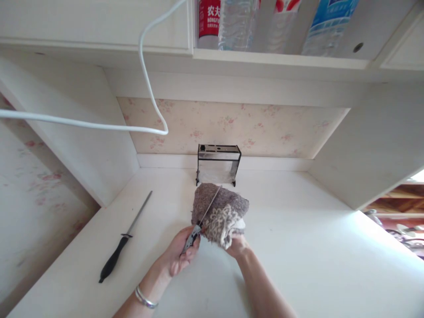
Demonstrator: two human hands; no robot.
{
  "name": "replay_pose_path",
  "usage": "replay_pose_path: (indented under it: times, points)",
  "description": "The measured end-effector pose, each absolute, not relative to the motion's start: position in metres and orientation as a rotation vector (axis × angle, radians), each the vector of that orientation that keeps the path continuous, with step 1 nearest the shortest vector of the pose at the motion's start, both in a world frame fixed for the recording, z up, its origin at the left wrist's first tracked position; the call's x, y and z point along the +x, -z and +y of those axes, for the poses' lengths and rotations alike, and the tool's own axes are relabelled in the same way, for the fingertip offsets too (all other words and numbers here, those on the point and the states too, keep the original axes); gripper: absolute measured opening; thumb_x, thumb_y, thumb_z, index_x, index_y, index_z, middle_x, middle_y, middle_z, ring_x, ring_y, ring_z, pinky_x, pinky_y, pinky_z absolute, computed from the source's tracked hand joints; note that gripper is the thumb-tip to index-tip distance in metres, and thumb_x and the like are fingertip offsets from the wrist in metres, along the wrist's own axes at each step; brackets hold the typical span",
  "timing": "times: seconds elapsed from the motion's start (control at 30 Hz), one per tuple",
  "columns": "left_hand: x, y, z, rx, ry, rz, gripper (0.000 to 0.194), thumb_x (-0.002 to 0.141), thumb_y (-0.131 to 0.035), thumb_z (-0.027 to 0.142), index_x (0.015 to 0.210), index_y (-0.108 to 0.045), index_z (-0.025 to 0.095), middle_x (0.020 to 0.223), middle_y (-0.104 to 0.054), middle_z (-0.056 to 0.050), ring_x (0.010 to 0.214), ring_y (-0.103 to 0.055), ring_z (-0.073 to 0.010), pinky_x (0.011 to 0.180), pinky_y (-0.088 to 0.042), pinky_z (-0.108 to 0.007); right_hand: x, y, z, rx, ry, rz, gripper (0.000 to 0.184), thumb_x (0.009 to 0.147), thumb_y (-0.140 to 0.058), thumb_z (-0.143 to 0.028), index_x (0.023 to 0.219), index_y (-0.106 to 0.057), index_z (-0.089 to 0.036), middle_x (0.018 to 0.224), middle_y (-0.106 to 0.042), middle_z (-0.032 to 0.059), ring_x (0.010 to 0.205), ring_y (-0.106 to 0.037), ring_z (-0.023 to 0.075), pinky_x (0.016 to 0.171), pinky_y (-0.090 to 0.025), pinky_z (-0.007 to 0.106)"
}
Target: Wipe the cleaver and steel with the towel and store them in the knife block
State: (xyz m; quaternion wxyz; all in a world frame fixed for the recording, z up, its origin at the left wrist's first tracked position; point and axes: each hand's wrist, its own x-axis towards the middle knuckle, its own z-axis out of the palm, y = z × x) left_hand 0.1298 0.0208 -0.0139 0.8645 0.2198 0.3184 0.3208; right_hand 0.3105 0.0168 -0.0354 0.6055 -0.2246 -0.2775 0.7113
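Note:
My left hand [181, 250] is closed around the grey, dark-spotted handle of a knife [192, 238]. Its thin blade points up and away, lying across the front of a brown-grey cloth [233, 201]. The cloth is bunched up and has a pale patterned part folded toward me. From below right, my right hand [237, 246] grips this cloth; most of its fingers are hidden behind the folds. Whether the blade presses on the cloth or is just in front of it, I cannot tell.
A sharpening steel with a black handle [114, 260] lies at the left on the white tabletop [298, 247]. Behind the cloth stands a metal-framed box [218, 155] against the back wall. A white cable [99, 125] hangs across the upper left. Bottles [236, 26] stand on the shelf above.

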Motion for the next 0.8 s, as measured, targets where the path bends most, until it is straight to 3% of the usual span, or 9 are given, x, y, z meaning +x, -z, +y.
replay_pose_path:
  times: [0.1,0.23,0.4,0.5,0.63,0.8]
  points:
    - [0.127,0.018,0.023,0.479,-0.486,0.705,0.027,0.088,-0.044,0.021,0.063,-0.054,0.014,0.038,-0.044,0.005,0.024,-0.025,-0.0035,0.024,-0.01,-0.013,0.302,0.038,0.016,-0.623,-1.643,-0.633,0.029,0.049,-0.088,-0.026,0.07,-0.069,-0.019,0.071,-0.072,0.0047,0.087,-0.069,0.0277,0.084,-0.052,0.041]
    - [0.117,0.025,0.025,0.476,-0.379,0.586,0.023,0.087,-0.047,0.027,0.073,-0.059,0.014,0.037,-0.043,0.006,0.024,-0.02,-0.0041,0.024,-0.009,-0.015,0.301,0.032,0.02,-0.596,-1.646,-0.612,0.03,0.058,-0.084,-0.035,0.074,-0.068,-0.016,0.072,-0.072,0.0066,0.08,-0.069,0.0265,0.076,-0.054,0.039]
    - [0.116,0.026,0.025,0.496,-0.333,0.564,0.022,0.087,-0.049,0.027,0.078,-0.062,0.012,0.038,-0.046,0.005,0.024,-0.022,-0.0037,0.024,-0.009,-0.015,0.302,0.03,0.017,-0.609,-1.65,-0.617,0.039,0.047,-0.089,-0.029,0.077,-0.068,-0.016,0.069,-0.071,0.0055,0.076,-0.069,0.0267,0.071,-0.055,0.038]
    - [0.121,0.025,0.026,0.422,-0.386,0.648,0.032,0.092,-0.045,0.033,0.077,-0.061,0.01,0.042,-0.048,0.004,0.026,-0.027,-0.0016,0.027,-0.011,-0.012,0.299,0.034,0.018,-0.76,-1.55,-0.506,0.044,0.042,-0.09,-0.022,0.079,-0.067,-0.017,0.071,-0.072,0.0037,0.076,-0.069,0.0256,0.072,-0.056,0.037]
    - [0.129,0.024,0.027,0.437,-0.53,0.724,0.04,0.091,-0.047,0.047,0.078,-0.059,0.011,0.05,-0.051,0.003,0.034,-0.041,-0.003,0.03,-0.018,-0.012,0.295,0.035,0.024,-0.895,-1.509,-0.419,0.042,0.045,-0.088,-0.023,0.082,-0.067,-0.017,0.082,-0.074,0.0031,0.081,-0.069,0.0238,0.077,-0.056,0.036]
    - [0.135,0.021,0.025,0.621,-0.63,0.794,0.051,0.084,-0.048,0.064,0.086,-0.06,0.014,0.052,-0.047,0.006,0.037,-0.037,-0.0041,0.033,-0.023,-0.015,0.296,0.032,0.027,-0.955,-1.511,-0.399,0.039,0.051,-0.086,-0.026,0.085,-0.068,-0.018,0.091,-0.074,0.0051,0.087,-0.07,0.025,0.082,-0.055,0.038]
